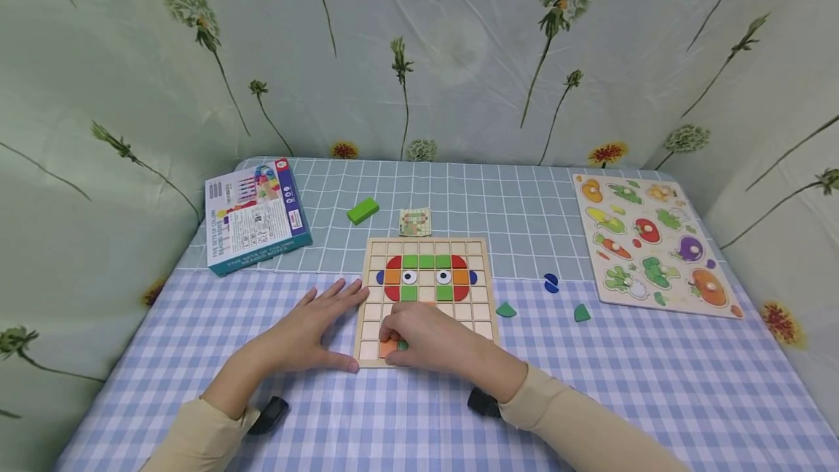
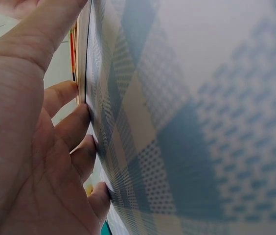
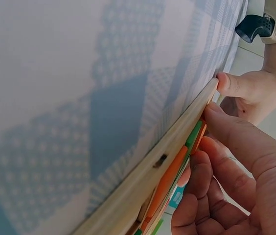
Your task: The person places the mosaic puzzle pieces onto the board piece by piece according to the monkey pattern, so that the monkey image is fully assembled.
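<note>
A square wooden grid board (image 1: 370,245) lies on the cloth, with red, green, orange and blue pieces and two eye tiles (image 1: 443,277) in its upper rows. My right hand (image 1: 429,337) pinches an orange tile (image 1: 388,348) between thumb and fingers, at the lower left of the board. Beside that tile shows a sliver of green, while the hand covers much of the lower rows. With fingers spread, my left hand (image 1: 303,333) rests against the board's left edge. In the left wrist view, the left fingertips (image 2: 81,117) touch the cloth along that edge.
Behind the board lie a small pattern card (image 1: 416,222) and a green block (image 1: 363,211). A bead-set box (image 1: 258,217) stands back left, a vegetable puzzle board (image 1: 645,242) back right. Right of the grid board are green quarter-round pieces (image 1: 506,309) and dark blue half-rounds (image 1: 551,282).
</note>
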`<state>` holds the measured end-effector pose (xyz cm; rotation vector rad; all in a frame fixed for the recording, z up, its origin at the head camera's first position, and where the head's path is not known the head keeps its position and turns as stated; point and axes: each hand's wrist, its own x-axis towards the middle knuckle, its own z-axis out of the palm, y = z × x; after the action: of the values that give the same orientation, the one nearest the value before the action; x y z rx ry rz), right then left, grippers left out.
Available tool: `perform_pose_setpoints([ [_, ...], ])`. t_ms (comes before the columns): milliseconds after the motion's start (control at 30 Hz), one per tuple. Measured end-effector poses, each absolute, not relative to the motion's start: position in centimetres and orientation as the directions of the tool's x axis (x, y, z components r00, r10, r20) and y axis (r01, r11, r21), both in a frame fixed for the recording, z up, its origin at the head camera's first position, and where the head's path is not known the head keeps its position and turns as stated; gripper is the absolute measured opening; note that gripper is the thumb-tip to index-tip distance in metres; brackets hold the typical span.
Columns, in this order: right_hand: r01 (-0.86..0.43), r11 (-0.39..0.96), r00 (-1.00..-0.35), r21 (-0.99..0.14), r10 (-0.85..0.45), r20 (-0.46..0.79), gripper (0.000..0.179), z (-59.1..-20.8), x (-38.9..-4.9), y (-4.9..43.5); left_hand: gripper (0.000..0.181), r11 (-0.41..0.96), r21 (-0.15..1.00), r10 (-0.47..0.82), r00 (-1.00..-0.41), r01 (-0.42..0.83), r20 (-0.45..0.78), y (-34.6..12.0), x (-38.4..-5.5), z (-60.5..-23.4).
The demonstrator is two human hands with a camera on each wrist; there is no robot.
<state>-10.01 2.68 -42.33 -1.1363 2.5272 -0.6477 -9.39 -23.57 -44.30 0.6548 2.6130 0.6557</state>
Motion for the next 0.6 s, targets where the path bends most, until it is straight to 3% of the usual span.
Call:
perform_pose_setpoints([
  [600,-0.637,0.587,-0.634,-0.500,-0.768,-0.093,0.018,-42.22,-10.09,2.91,0.116,0.783,0.510,0.521,-0.823,0.356,-0.225,-23.69,-9.41,-44.48],
])
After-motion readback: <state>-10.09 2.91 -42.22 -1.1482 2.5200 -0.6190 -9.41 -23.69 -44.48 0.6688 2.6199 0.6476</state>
